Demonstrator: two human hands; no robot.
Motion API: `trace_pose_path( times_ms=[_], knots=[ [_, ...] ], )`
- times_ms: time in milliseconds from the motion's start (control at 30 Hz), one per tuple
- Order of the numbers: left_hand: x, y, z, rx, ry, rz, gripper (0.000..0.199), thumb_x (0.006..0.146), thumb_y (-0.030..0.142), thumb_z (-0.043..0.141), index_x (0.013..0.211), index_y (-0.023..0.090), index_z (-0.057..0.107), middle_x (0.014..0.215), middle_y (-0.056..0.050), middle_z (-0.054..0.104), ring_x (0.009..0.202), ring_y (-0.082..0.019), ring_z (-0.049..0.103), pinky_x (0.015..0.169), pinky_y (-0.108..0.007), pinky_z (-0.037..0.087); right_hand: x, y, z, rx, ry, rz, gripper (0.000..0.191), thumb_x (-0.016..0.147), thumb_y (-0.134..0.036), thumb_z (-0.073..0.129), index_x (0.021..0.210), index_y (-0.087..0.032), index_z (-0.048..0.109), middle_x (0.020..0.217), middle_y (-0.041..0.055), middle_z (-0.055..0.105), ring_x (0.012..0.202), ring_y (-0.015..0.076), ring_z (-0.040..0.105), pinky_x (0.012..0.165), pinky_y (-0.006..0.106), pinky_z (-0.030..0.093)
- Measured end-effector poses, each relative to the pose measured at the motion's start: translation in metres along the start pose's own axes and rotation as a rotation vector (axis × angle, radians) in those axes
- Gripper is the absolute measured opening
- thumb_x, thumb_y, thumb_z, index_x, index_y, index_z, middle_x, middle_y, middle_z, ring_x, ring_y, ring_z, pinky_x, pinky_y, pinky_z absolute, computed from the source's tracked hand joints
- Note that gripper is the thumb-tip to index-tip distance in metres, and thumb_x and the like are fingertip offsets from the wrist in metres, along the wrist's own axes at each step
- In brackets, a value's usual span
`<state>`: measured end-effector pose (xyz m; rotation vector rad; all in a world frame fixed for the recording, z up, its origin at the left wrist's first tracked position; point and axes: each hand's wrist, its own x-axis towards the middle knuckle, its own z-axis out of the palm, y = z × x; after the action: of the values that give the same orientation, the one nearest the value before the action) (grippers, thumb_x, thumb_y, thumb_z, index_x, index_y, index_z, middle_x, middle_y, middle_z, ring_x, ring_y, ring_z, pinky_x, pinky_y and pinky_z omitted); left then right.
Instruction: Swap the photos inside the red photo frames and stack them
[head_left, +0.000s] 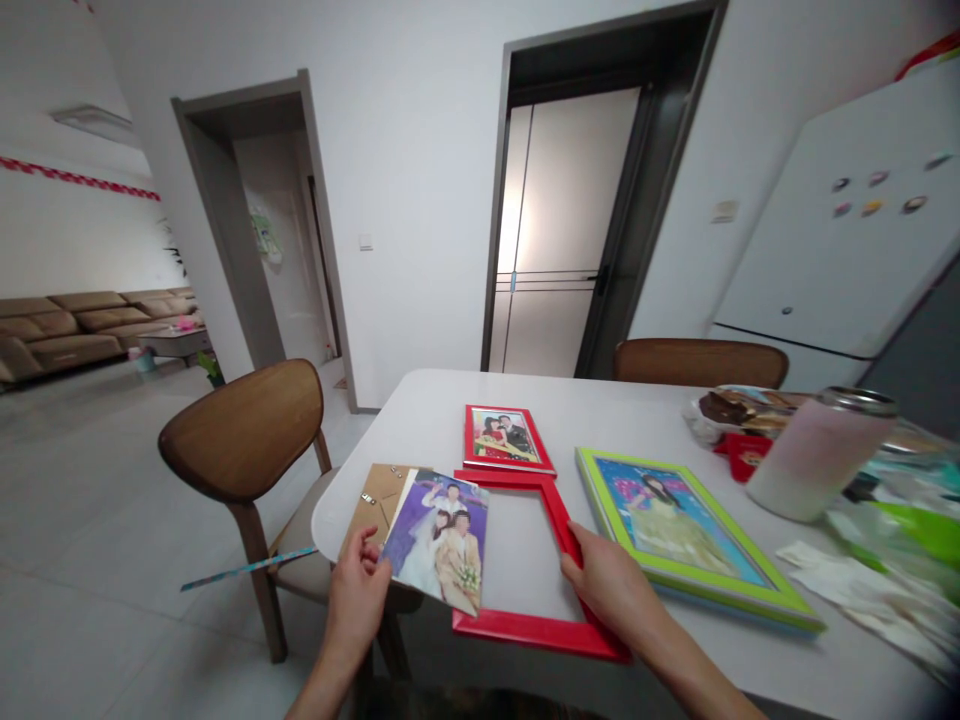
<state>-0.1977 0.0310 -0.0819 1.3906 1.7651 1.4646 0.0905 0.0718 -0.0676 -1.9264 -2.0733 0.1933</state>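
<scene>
My left hand point(358, 590), fingers curled, pinches a printed photo point(442, 545) by its lower left edge. The photo shows several posed people against purple and overlaps the left side of an empty red picture frame point(544, 632). My right hand point(611, 580) is closed around that frame's right side. Partly under the photo lies a brown backing board point(375, 492) with metal clips. Just beyond the empty frame, a smaller red frame point(546, 452) with a photo in it lies on the table. Right of my right hand lies a green frame point(780, 590) holding a photo.
The white table point(435, 400) carries a pink-white bottle point(821, 455), crumpled tissue point(847, 580), plastic bags point(911, 530) and a red packet point(746, 455) at right. A wooden chair point(247, 430) stands left, with a blue strip point(247, 570) on it; another chair point(701, 362) stands behind the table.
</scene>
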Motion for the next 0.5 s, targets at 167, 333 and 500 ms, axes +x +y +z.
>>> trace_pose_path(
  times_ms=[167,333,500],
  knots=[
    [-0.011,-0.001,-0.002,0.312,-0.085,0.148,0.032,0.07,0.025,0.042,0.099,0.013,0.05,0.075,-0.004,0.057,0.068,-0.018,0.056,0.065,-0.033,0.045,-0.002,-0.001,-0.002,-0.07,0.022,-0.014,0.028,0.073,-0.02,0.04,0.091,-0.009,0.057,0.085,0.0154,0.06,0.077,0.022,0.057,0.069,0.03,0.039],
    [-0.025,0.011,0.005,0.47,-0.283,0.502,0.05,0.066,0.014,0.043,0.116,0.016,0.04,0.122,-0.011,0.043,0.114,-0.024,0.036,0.095,-0.044,0.03,-0.002,-0.027,0.002,0.285,0.154,-0.095,0.04,0.07,-0.024,0.043,0.107,-0.01,0.051,0.101,0.0142,0.056,0.085,0.0201,0.055,0.077,0.031,0.039],
    [-0.03,0.012,0.026,0.579,-0.491,0.614,0.07,0.056,0.005,0.041,0.124,0.017,0.033,0.133,-0.008,0.03,0.123,-0.024,0.024,0.099,-0.047,0.025,0.01,-0.073,0.03,0.996,-0.193,0.138,0.045,0.066,-0.026,0.046,0.107,-0.008,0.05,0.061,0.0018,0.06,0.043,0.01,0.049,0.044,0.021,0.037]
  ],
)
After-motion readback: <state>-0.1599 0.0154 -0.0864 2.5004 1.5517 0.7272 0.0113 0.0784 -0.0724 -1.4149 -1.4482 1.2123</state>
